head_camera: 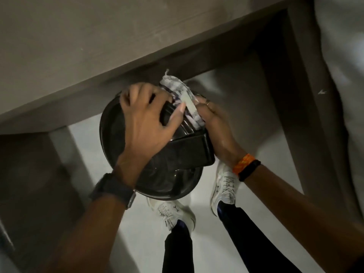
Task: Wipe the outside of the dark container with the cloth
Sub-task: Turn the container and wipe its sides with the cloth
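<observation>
A round dark container (157, 180) with a glossy lid and a rectangular flap is held in the air above the floor, in the middle of the head view. My left hand (145, 123) lies spread over its top, fingers gripping the far rim. My right hand (214, 127) presses a white and grey patterned cloth (183, 95) against the container's far right side. The cloth bunches up between both hands, and part of it is hidden under my fingers.
A grey table top (78, 46) runs across the upper left, its edge just beyond the container. A table leg (291, 85) stands at the right. My two white shoes (173, 211) stand on the pale floor (137, 243) below.
</observation>
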